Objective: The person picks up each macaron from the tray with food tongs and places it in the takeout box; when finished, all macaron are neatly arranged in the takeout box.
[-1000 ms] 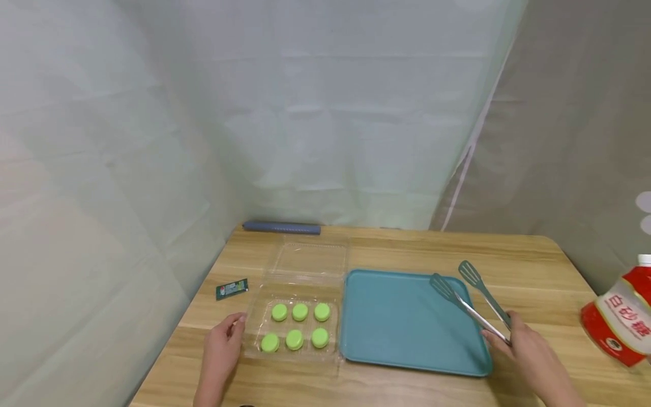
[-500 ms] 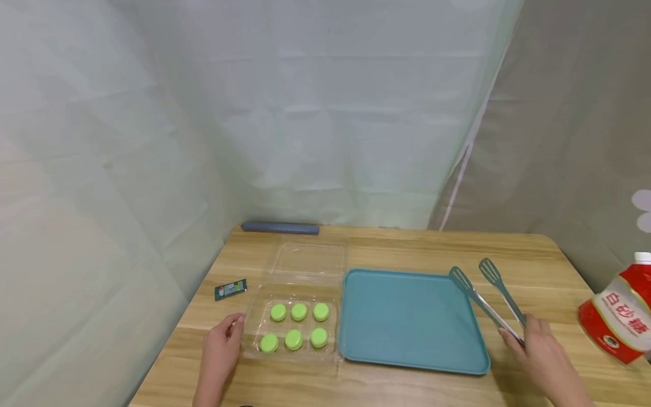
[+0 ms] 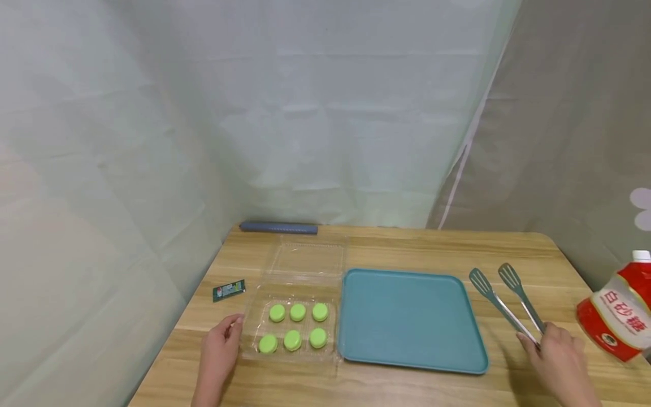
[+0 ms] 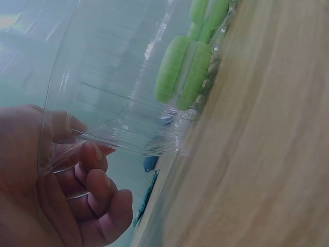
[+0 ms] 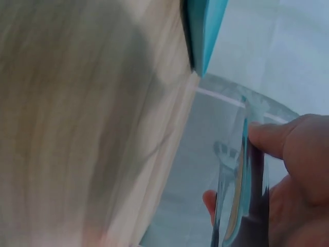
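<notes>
My left hand [image 3: 220,346] is at the left edge of a clear plastic clamshell box [image 3: 256,325], which lies with its lid folded back. The left wrist view shows its thumb and fingers pinching the box's rim, the other fingers loosely curled. Several green macarons [image 3: 292,340] sit in the box in two rows. My right hand [image 3: 556,359] holds tongs [image 3: 481,281] with dark green slotted heads and metal arms. The tongs' arms are spread, nothing between their heads, to the right of a blue-green tray [image 3: 407,322]. In the right wrist view, the thumb presses along one arm.
A red and white bag of sugar [image 3: 617,316] with a white cap stands at the right, beyond my right hand. A small dark green packet [image 3: 229,290] lies left of the box. Along the table's back edge lies a long blue object [image 3: 278,228]. Fabric walls surround the table.
My right hand has moved right with the tongs, carrying their heads from over the tray's right part to beyond its right edge. The left hand and box stay in place.
</notes>
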{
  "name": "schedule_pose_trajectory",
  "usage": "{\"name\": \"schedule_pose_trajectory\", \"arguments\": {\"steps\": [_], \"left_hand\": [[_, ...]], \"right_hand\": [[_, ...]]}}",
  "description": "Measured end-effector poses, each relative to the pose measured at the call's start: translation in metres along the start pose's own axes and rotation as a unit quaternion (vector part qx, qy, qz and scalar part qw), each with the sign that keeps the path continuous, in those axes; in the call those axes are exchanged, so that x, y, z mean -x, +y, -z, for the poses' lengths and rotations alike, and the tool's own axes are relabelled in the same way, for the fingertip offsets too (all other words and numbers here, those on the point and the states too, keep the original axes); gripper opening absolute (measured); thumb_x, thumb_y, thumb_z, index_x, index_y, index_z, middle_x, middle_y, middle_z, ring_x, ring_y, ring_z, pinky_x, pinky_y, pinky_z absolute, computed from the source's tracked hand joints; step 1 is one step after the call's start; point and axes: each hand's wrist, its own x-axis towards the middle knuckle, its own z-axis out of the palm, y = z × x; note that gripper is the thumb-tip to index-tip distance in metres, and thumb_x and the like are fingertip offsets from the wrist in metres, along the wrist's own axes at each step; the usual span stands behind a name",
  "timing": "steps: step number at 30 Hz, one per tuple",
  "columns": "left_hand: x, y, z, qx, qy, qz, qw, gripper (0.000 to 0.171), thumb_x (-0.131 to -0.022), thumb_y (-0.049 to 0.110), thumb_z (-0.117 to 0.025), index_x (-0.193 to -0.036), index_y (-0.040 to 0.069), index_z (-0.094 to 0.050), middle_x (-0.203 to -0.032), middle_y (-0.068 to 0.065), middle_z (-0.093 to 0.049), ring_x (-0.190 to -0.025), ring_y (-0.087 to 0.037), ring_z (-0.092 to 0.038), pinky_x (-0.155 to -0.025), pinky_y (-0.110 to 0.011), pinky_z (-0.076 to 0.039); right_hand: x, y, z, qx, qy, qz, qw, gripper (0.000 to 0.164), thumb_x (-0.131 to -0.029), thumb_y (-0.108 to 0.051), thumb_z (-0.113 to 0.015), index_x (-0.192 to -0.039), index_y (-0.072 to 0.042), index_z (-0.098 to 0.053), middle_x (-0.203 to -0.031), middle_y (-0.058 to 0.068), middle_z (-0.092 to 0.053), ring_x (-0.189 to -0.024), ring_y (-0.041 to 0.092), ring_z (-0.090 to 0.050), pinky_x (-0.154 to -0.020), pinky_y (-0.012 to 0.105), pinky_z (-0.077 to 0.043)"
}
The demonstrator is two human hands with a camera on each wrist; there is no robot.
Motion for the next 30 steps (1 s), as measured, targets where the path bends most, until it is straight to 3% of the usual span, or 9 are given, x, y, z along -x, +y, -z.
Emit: {"name": "schedule_pose_trajectory", "arguments": {"steps": [7,15,30], "left_hand": [[0.0,-0.002,0.003,-0.006,0.011,-0.005,0.9999,0.037,-0.108,0.022,-0.048,-0.127,-0.005,-0.064,-0.071,-0.004,-0.052,-0.061,-0.017,-0.047,-0.052,-0.027,-0.039],[0.0,-0.005,0.001,-0.008,0.0,0.009,0.9999,0.039,-0.109,0.024,-0.047,-0.129,-0.005,-0.062,-0.074,-0.005,-0.054,-0.064,-0.018,-0.048,-0.053,-0.027,-0.041],[0.0,-0.002,-0.002,-0.003,0.005,-0.005,1.0,0.035,-0.107,0.018,-0.05,-0.13,-0.005,-0.063,-0.074,-0.006,-0.055,-0.063,-0.017,-0.048,-0.053,-0.026,-0.041]], "right_hand": [[-0.002,0.0,0.004,-0.008,-0.044,-0.081,0.996,0.048,-0.101,-0.024,-0.062,-0.091,0.018,-0.042,-0.077,0.03,-0.043,-0.078,0.054,-0.041,-0.062,0.056,-0.035],[-0.006,0.004,0.006,-0.002,-0.114,-0.133,0.984,0.048,-0.101,-0.025,-0.06,-0.087,0.017,-0.041,-0.081,0.036,-0.044,-0.081,0.057,-0.044,-0.064,0.06,-0.04],[0.003,0.018,0.001,0.006,-0.153,-0.109,0.982,0.049,-0.101,-0.026,-0.059,-0.083,0.016,-0.042,-0.076,0.032,-0.046,-0.077,0.053,-0.047,-0.066,0.057,-0.039]]}}
